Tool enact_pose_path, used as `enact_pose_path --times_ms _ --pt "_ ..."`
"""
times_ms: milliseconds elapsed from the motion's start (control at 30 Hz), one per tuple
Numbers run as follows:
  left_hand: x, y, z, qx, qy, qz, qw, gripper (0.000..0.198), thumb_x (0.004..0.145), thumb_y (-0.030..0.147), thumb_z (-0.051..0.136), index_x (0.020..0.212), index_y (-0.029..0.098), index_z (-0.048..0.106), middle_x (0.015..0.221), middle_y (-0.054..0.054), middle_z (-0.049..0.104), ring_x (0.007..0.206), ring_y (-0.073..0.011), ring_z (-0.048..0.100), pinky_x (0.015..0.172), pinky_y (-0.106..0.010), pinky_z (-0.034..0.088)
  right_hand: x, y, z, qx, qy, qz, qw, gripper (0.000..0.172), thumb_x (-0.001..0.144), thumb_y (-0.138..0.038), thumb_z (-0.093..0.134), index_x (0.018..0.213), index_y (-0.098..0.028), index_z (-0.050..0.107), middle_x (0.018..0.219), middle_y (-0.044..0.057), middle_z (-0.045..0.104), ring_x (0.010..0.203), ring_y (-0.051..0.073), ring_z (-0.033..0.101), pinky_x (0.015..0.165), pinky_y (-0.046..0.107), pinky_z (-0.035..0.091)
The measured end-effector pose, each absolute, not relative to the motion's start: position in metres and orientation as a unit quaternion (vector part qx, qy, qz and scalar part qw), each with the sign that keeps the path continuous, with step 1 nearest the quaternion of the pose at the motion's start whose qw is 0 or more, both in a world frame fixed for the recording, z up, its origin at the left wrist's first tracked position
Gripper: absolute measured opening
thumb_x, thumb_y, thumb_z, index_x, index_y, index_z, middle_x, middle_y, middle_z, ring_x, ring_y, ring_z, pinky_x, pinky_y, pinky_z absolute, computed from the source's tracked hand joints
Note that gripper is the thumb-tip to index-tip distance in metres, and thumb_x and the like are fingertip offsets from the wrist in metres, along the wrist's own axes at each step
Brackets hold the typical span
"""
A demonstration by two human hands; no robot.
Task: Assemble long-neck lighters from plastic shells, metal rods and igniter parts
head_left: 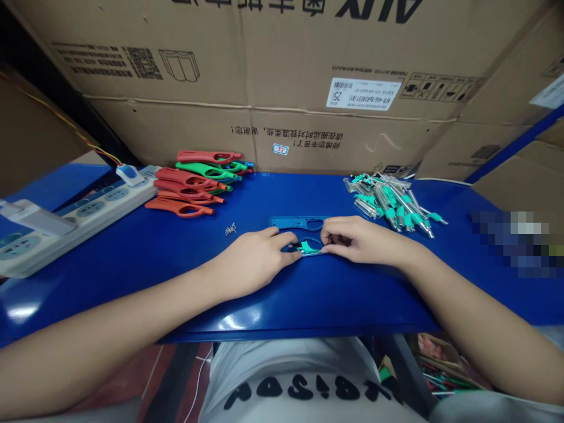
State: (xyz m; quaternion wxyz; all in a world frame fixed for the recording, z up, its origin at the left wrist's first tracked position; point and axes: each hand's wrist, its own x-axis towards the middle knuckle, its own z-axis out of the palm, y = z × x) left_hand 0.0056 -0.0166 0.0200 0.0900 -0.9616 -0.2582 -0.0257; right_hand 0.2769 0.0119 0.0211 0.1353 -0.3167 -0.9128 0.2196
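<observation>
Near the middle of the blue table, my left hand (251,258) pinches the left part of a blue lighter shell half with a teal trigger piece (305,247) lying in it. My right hand (363,238) has its fingers closed on the right end of the same shell half. Just behind it lies another blue lighter shell half (295,222), its inner side facing up. My fingers cover much of the front shell, so its inner parts show only partly. A small heap of screws (230,228) sits to the left of my left hand.
Red and green lighter bodies (189,188) are stacked at the back left, beside a white power strip (88,211) with plugs. Several metal-and-teal lighter inserts (394,202) lie piled at the back right. A large cardboard box (264,76) walls off the rear.
</observation>
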Motion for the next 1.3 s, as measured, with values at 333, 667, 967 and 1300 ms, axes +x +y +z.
enact_pose_path --times_ms 333,667,967,1300 --pt "0.006 -0.011 0.01 -0.954 -0.26 -0.142 0.039 0.029 0.102 0.024 0.051 0.124 0.022 0.07 0.121 -0.002 0.074 0.092 -0.0211 0.07 0.081 -0.033 0.057 0.276 0.003 0.032 -0.273 -0.926 0.223 0.137 0.008 0.092 -0.025 0.064 0.089 -0.018 0.065 0.082 0.001 0.062 0.07 0.011 0.055 0.065 0.023 0.042" --pt "0.007 -0.009 0.009 -0.947 -0.283 -0.15 0.028 0.03 0.103 0.025 0.048 0.122 0.021 0.071 0.109 -0.003 0.078 0.092 -0.0208 0.074 0.076 -0.031 0.059 0.312 0.033 0.038 -0.464 -0.844 -0.008 0.268 0.016 0.09 -0.03 0.059 0.091 -0.02 0.071 0.09 0.006 0.072 0.076 0.018 0.062 0.072 0.031 0.047" --pt "0.007 -0.014 0.02 -0.943 -0.315 -0.096 0.047 0.031 0.097 0.018 0.055 0.123 0.022 0.071 0.096 -0.007 0.076 0.082 -0.021 0.073 0.068 -0.028 0.057 0.386 0.068 0.042 -0.57 -0.788 -0.066 0.222 0.018 0.079 -0.036 0.062 0.076 -0.02 0.069 0.087 0.01 0.068 0.079 0.026 0.062 0.077 0.039 0.049" --pt "0.003 -0.007 0.017 -0.946 -0.305 -0.108 -0.019 0.033 0.097 0.019 0.057 0.129 0.019 0.065 0.102 -0.009 0.076 0.091 -0.0239 0.072 0.079 -0.034 0.058 0.353 0.062 0.029 -0.533 -0.834 -0.018 0.145 0.016 0.081 -0.035 0.062 0.073 -0.021 0.061 0.086 0.007 0.064 0.081 0.023 0.06 0.076 0.035 0.045"
